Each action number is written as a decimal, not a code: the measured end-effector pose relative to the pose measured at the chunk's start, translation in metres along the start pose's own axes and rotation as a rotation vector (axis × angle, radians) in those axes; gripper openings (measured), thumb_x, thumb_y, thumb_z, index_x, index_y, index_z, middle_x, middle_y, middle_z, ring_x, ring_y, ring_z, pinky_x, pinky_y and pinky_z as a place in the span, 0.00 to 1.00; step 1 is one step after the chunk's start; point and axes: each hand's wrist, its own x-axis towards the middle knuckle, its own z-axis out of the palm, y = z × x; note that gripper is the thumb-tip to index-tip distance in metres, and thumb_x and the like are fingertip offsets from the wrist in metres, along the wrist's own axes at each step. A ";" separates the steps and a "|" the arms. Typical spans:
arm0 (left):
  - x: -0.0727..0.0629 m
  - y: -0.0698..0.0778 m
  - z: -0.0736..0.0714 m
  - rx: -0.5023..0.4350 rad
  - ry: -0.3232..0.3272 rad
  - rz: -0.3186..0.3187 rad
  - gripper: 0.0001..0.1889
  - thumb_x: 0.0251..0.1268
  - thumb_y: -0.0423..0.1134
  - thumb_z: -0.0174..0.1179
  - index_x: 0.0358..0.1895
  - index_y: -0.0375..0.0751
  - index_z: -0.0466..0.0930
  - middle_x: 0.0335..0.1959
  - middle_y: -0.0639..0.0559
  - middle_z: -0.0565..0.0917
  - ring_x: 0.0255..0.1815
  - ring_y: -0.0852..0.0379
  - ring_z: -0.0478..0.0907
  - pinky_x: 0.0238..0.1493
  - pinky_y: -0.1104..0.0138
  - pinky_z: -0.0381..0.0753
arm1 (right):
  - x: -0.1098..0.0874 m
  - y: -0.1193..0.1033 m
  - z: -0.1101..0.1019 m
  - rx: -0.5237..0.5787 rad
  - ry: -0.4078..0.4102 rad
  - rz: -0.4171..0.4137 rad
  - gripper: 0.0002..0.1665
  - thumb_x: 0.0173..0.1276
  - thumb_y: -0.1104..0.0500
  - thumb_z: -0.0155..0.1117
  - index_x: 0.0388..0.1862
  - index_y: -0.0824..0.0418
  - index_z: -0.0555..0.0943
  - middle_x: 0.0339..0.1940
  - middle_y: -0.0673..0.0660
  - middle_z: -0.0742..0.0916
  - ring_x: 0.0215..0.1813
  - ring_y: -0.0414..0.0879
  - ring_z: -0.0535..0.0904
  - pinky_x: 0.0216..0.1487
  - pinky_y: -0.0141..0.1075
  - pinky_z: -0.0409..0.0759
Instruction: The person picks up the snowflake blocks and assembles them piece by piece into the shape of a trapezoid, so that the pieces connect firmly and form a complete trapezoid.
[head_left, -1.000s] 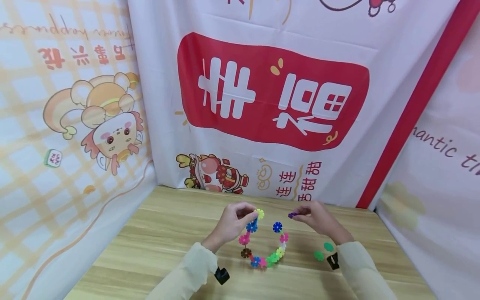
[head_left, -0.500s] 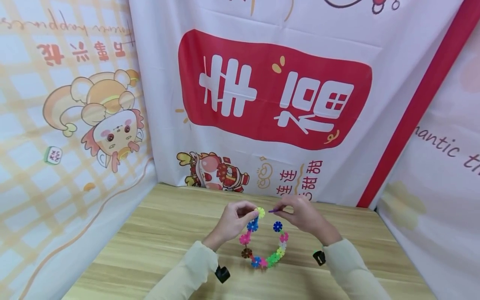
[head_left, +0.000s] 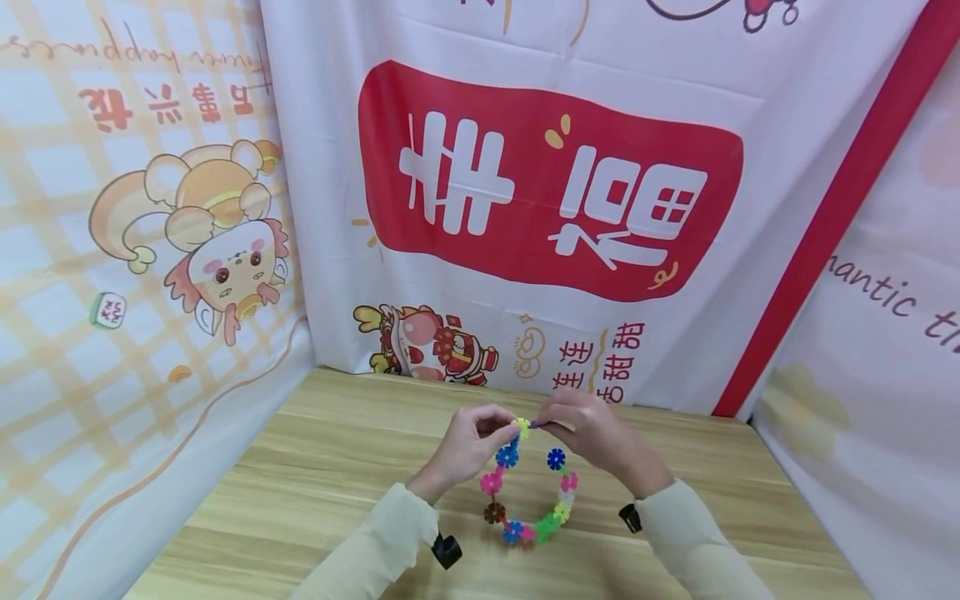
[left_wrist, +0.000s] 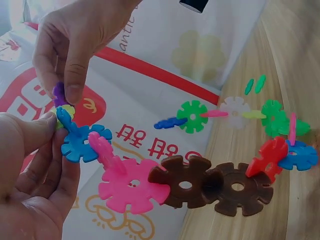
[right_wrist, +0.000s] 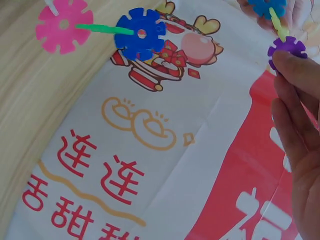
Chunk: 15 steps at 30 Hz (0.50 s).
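My left hand (head_left: 468,442) pinches the yellow slotted disc (head_left: 522,427) at the raised end of a chain of plastic snowflake discs. Between the thumb and fingers of my right hand (head_left: 592,425) is a purple slotted disc (right_wrist: 287,49). The purple disc's edge meets the yellow one; how deep the slots fit cannot be told. From there the chain curves through blue, pink (left_wrist: 134,186), brown (left_wrist: 240,189), red, green and white discs. Its other end, a dark blue disc (right_wrist: 140,34), hangs free, apart from the purple one.
Two loose green discs (left_wrist: 260,84) lie on the wood-grain table (head_left: 315,467); the right arm hides them in the head view. Printed cloth (head_left: 547,175) hangs behind the table and along both sides. A black strap mount (head_left: 447,551) sits at my left wrist.
My right hand has moved left with the purple disc, from a gap away until it meets the yellow disc. My left hand has stayed nearly still, holding the chain's end.
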 end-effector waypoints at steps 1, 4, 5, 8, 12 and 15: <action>0.000 0.000 0.001 -0.004 0.009 -0.005 0.08 0.76 0.44 0.66 0.49 0.47 0.89 0.44 0.45 0.91 0.38 0.58 0.85 0.41 0.72 0.86 | 0.000 -0.001 0.001 -0.023 0.005 -0.021 0.12 0.56 0.68 0.84 0.37 0.58 0.91 0.38 0.50 0.93 0.41 0.41 0.89 0.46 0.30 0.89; -0.001 -0.001 0.002 -0.016 0.033 -0.016 0.07 0.75 0.42 0.67 0.48 0.46 0.90 0.43 0.45 0.91 0.38 0.59 0.85 0.40 0.72 0.85 | 0.000 -0.003 0.004 -0.060 0.013 -0.062 0.12 0.55 0.67 0.84 0.37 0.58 0.92 0.38 0.51 0.93 0.41 0.42 0.89 0.45 0.31 0.90; -0.001 -0.001 0.003 -0.018 0.040 -0.024 0.07 0.75 0.42 0.67 0.48 0.46 0.90 0.43 0.45 0.91 0.38 0.59 0.85 0.39 0.72 0.85 | 0.001 -0.004 0.005 -0.064 0.013 -0.068 0.12 0.55 0.67 0.84 0.37 0.58 0.92 0.38 0.51 0.93 0.41 0.41 0.89 0.45 0.31 0.90; 0.000 -0.002 0.003 -0.011 0.029 -0.047 0.07 0.75 0.42 0.67 0.48 0.46 0.90 0.44 0.45 0.91 0.39 0.59 0.85 0.40 0.72 0.85 | 0.003 -0.004 0.006 -0.070 0.004 -0.066 0.11 0.56 0.68 0.83 0.36 0.58 0.92 0.38 0.51 0.93 0.41 0.42 0.89 0.45 0.33 0.90; 0.003 -0.002 0.002 0.039 -0.059 -0.070 0.10 0.75 0.45 0.68 0.53 0.50 0.89 0.49 0.50 0.90 0.45 0.58 0.85 0.47 0.70 0.87 | 0.004 -0.003 0.004 -0.059 -0.042 -0.024 0.11 0.57 0.67 0.83 0.37 0.57 0.91 0.38 0.51 0.93 0.41 0.42 0.89 0.45 0.34 0.90; 0.007 0.000 0.003 0.094 -0.142 -0.072 0.16 0.73 0.51 0.68 0.59 0.57 0.86 0.56 0.57 0.89 0.53 0.59 0.85 0.55 0.69 0.86 | 0.004 -0.003 0.003 -0.044 -0.090 0.006 0.10 0.60 0.66 0.81 0.39 0.56 0.91 0.40 0.50 0.93 0.42 0.41 0.89 0.47 0.33 0.90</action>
